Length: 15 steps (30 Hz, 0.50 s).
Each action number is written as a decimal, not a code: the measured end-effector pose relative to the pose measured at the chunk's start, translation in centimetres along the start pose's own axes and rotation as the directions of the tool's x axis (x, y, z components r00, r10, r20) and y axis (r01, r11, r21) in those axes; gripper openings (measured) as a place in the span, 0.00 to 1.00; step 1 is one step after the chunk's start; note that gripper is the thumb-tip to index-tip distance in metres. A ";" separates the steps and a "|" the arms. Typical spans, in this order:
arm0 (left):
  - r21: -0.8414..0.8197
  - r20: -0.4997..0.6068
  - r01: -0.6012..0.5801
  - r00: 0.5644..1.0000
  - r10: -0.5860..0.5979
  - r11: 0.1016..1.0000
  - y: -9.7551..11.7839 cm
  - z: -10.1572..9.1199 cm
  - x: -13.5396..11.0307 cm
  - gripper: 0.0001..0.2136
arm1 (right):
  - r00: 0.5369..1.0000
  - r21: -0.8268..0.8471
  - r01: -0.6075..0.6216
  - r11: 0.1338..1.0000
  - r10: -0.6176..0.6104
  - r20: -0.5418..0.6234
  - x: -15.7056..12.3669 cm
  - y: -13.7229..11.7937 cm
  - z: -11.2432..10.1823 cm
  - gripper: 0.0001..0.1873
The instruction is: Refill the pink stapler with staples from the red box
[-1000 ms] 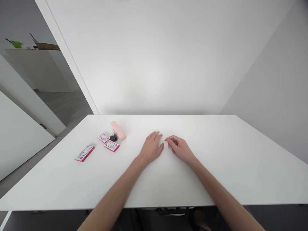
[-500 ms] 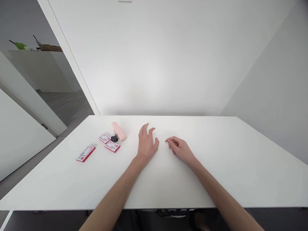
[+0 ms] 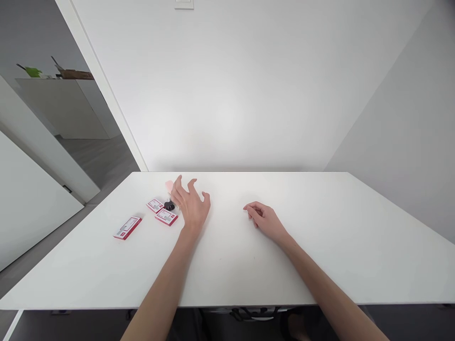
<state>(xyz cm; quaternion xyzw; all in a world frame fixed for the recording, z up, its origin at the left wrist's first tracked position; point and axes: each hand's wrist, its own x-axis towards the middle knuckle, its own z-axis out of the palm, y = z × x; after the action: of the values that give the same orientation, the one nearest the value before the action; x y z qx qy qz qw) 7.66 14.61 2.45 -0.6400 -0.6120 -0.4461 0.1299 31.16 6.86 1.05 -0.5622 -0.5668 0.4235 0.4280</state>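
My left hand [image 3: 190,204] is raised over the table with its fingers spread and curved, holding nothing. It covers most of a pink stapler [image 3: 168,186], whose far end still shows; whether they touch I cannot tell. Just left of the hand lies a small black object with a metal part, perhaps a staple remover [image 3: 169,205]. Beside it are two small white-and-red boxes, one box [image 3: 155,205] behind and another box [image 3: 166,217] in front. My right hand [image 3: 263,219] rests on the table, its fingers curled together and thumb against them, with nothing visible in it.
A third white-and-red box [image 3: 128,227] lies farther left on the white table [image 3: 227,279]. Behind the table's back edge rises a white wall [image 3: 234,94]. A doorway at the left shows a low cabinet [image 3: 60,109]. Tiny specks dot the tabletop near the front.
My left hand has moved left, from the middle of the table to over the stapler, still open. My right hand has stayed in place. The view has tilted up slightly.
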 end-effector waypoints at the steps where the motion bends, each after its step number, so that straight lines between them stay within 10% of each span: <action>1: 0.009 -0.022 0.014 1.000 -0.014 1.000 -0.2 0.0 0.1 0.20 | 1.000 0.000 0.003 1.000 -0.003 0.001 0.0 0.0 0.0 0.16; 15: -0.153 -0.030 0.240 0.968 -0.248 0.959 -2.3 -0.5 1.1 0.26 | 1.000 0.011 0.007 1.000 -0.007 0.001 0.0 0.1 -0.1 0.16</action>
<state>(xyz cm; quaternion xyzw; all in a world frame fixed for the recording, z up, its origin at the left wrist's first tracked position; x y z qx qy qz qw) 5.25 15.47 2.72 -0.5565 -0.6481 -0.5183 0.0408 31.24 6.91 0.96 -0.5574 -0.5667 0.4254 0.4326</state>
